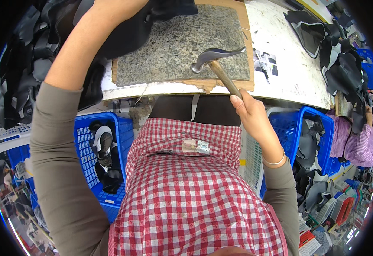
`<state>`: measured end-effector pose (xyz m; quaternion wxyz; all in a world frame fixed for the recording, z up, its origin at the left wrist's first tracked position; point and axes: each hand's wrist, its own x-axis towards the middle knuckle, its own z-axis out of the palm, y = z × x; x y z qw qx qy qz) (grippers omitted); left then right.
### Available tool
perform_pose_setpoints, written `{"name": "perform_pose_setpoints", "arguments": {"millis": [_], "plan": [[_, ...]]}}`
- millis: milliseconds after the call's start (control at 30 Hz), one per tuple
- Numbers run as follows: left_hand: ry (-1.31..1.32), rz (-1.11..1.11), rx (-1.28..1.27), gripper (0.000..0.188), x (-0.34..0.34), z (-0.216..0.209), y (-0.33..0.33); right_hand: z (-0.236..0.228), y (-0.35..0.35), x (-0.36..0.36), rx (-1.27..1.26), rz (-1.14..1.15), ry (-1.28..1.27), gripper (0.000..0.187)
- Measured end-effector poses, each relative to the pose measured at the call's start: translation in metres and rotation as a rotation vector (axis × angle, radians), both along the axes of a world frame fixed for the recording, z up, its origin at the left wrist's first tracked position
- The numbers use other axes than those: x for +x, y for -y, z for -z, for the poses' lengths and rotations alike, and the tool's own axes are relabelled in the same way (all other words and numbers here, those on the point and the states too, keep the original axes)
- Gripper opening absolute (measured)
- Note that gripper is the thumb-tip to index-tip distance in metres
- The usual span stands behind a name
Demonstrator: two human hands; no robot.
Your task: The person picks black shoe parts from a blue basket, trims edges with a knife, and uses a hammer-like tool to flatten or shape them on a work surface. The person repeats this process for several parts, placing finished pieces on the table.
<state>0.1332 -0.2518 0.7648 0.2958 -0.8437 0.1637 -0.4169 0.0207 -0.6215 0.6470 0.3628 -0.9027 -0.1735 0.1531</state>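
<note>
In my right hand (251, 113) is a hammer (225, 78), gripped low on its wooden handle. Its curved metal head, with a long pointed end, is raised over the near right part of a speckled stone slab (186, 40). My left hand (120, 6) reaches to the top edge of the picture, where its fingers are cut off from sight. Beside and beneath it lie black leather-like pieces (131, 36), partly covering the slab's left side. Under the slab, a brown board (251, 42) rests on the white table (289, 64).
Dark cut pieces (24, 55) pile up at the left, and more (342, 64) lie at the table's right end. A pen (263, 68) is right of the slab. Blue baskets (120, 128) (320, 119) with dark pieces stand on both sides. A person in a purple checked sleeve (361, 147) is at far right.
</note>
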Motion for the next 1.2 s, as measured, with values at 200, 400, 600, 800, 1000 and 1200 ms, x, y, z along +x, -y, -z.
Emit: {"name": "perform_pose_setpoints", "arguments": {"millis": [200, 400, 600, 800, 1000, 1200], "plan": [[-0.549, -0.217, -0.138, 0.073, -0.058, 0.063, 0.050, 0.003, -0.001, 0.002, -0.026, 0.032, 0.226, 0.038], [-0.761, -0.175, -0.883, 0.062, -0.064, 0.137, 0.033, -0.007, 0.000, 0.034, -0.042, 0.039, 0.381, 0.038], [-0.866, -0.032, -0.990, 0.058, -0.047, 0.137, 0.010, -0.024, -0.041, 0.066, -0.365, -0.171, 0.428, 0.034], [-0.886, -0.079, -1.084, 0.060, -0.054, 0.135, 0.016, -0.008, -0.031, 0.066, 0.038, 0.014, 0.493, 0.036], [-0.946, -0.126, -1.032, 0.071, -0.055, 0.118, 0.016, -0.012, -0.049, 0.071, -0.382, -0.016, 0.403, 0.038], [-0.834, -0.141, -0.999, 0.078, -0.075, 0.085, 0.029, -0.002, -0.055, 0.054, -0.224, -0.255, 0.260, 0.040]]}}
